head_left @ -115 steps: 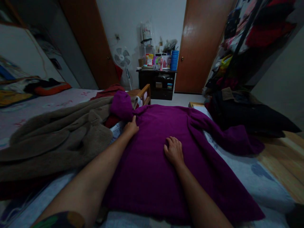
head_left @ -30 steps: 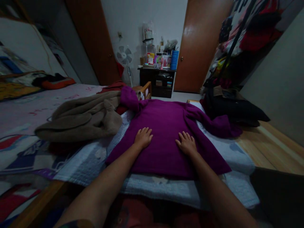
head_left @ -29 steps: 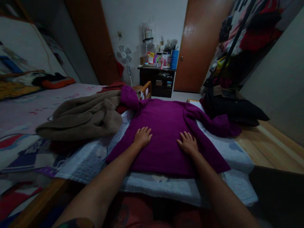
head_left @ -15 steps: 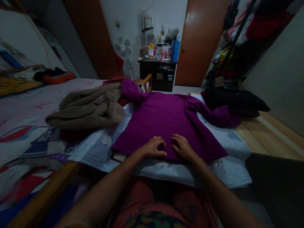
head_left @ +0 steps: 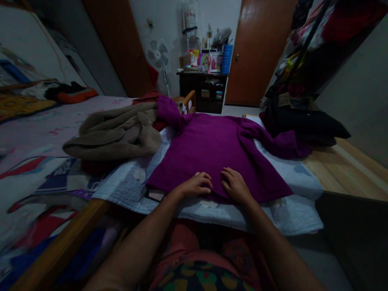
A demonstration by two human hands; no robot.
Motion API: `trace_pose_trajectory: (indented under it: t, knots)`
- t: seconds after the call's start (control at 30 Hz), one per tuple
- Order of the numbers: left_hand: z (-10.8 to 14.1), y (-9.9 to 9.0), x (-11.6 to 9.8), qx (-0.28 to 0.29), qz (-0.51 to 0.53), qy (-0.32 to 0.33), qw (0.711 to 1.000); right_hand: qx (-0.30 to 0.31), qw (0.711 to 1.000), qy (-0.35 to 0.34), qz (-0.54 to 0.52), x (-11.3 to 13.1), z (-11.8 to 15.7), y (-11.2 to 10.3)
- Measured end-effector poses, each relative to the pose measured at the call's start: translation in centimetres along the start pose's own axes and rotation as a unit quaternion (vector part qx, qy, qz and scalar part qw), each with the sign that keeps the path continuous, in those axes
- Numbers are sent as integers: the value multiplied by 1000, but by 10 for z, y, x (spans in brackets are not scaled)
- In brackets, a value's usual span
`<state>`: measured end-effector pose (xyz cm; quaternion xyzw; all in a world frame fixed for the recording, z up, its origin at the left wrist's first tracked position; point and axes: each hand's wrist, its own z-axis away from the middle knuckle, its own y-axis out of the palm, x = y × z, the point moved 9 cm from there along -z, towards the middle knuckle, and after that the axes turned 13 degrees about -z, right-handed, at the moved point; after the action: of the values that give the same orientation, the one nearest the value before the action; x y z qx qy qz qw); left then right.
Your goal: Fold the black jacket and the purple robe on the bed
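A purple long-sleeved top [head_left: 209,145] lies spread out in front of me, its hem towards me and its sleeves out to both sides. My left hand [head_left: 196,185] rests on the fabric near the hem, fingers bent and thumb held apart from them. Beside it, my right hand [head_left: 235,186] lies on the same top with its fingers stretched forward. Under the top is a pale blue quilted cloth [head_left: 130,190]. A small flat object [head_left: 156,195] sticks out from under the left corner of the hem; I cannot make out what it is.
A brown fleecy garment [head_left: 118,133] is heaped on the left, touching the purple left sleeve. Dark folded clothes [head_left: 306,119] sit at the right on a wooden surface [head_left: 348,165]. Further off stand a fan [head_left: 158,56] and a dark cabinet [head_left: 201,95].
The view has shifted slightly. My left hand has slid a little to the left over the top, while the right hand and the top stay nearly as they were.
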<state>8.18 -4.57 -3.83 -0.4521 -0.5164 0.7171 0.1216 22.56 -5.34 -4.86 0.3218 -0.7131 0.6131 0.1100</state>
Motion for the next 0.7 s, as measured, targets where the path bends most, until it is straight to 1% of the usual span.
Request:
trace_pose_trajectory:
  t: [0.1, 0.17, 0.3, 0.37, 0.53, 0.63, 0.7]
  knots:
    - [-1, 3, 2, -24, -24, -35, 999, 3, 1000, 5, -2, -1, 0, 0]
    - [-1, 8, -2, -32, -34, -45, 998, 5, 1000, 7, -3, -1, -1, 1]
    - [-1, 16, -15, -38, -37, -16, 998, 1, 1000, 7, -5, -3, -1, 1]
    - [-2, 18, -18, -34, -32, -2, 999, 1, 1000, 6, -6, -3, -1, 1]
    - [-1, 19, -17, -8, -22, 13, 1000, 3, 1000, 8, -5, -3, 1, 1]
    - [-1, 20, -18, -1, -51, 11, 999, 12, 1000, 25, 6, -3, 4, 3]
    - [-1, 20, -19, 3, -88, 0, 996, 30, 999, 33, 7, -3, 7, 4]
